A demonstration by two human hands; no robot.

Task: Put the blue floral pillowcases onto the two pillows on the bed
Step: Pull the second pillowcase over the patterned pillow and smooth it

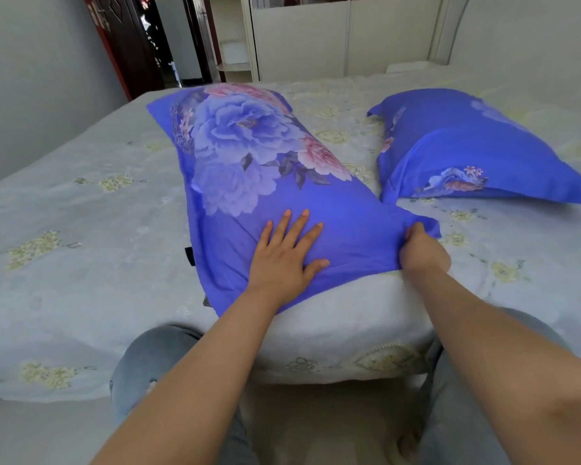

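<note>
Pale flowered sheet covers the bed (81, 209). On it lies the near pillow (269, 182) in its blue pillowcase; my left hand (284, 260) presses flat, fingers spread, and my right hand (421, 248) pinches its corner. Second pillow (477, 146) lies beside, apart.

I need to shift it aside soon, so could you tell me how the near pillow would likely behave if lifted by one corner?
The near pillow would probably sag: its case corner bunches limply where the right hand pinches it. It likely feels light and soft, since the flat left hand seems to dent it.
</note>
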